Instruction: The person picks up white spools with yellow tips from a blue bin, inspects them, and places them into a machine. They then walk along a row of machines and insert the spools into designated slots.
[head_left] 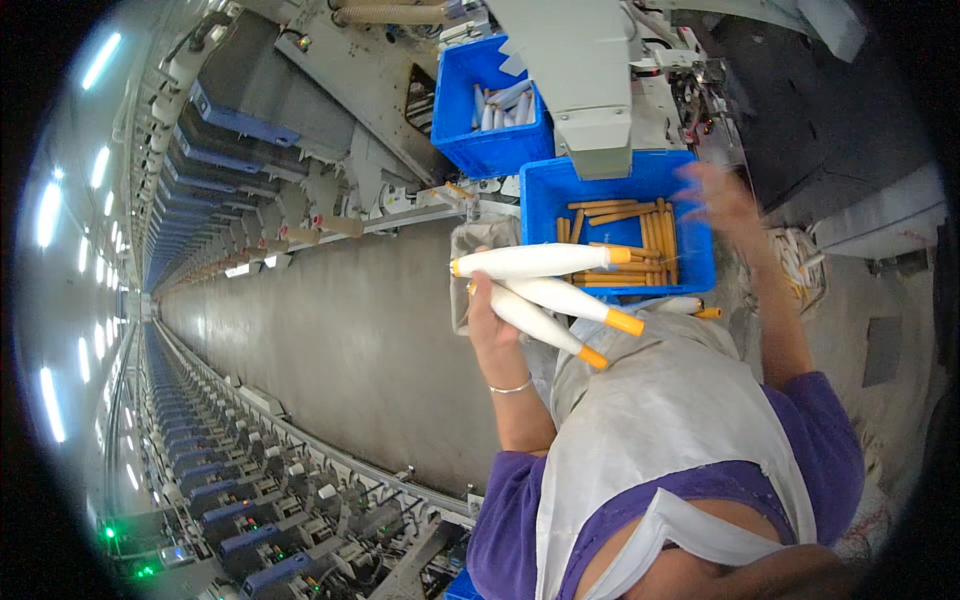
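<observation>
My left hand (482, 315) is closed around the ends of three yarn bobbins (525, 262), wound with white yarn and showing orange tube ends. They fan out to the right, in front of my apron. Beyond them stands a blue bin (533, 200) with several bare orange bobbin tubes (655, 235) lying inside in different directions. My right hand (725, 205) is raised over that bin's right edge, its fingers smeared by motion. Another white-wound bobbin (680, 304) with an orange end lies between the bin and my apron, partly hidden.
Farther back, a second blue bin (465, 145) holds several white-wound bobbins. A grey machine arm (590, 100) hangs above the nearer bin. Long rows of spinning machinery (240, 500) flank the aisle floor (330, 300) on the left. A bag of pale material (797, 262) sits at right.
</observation>
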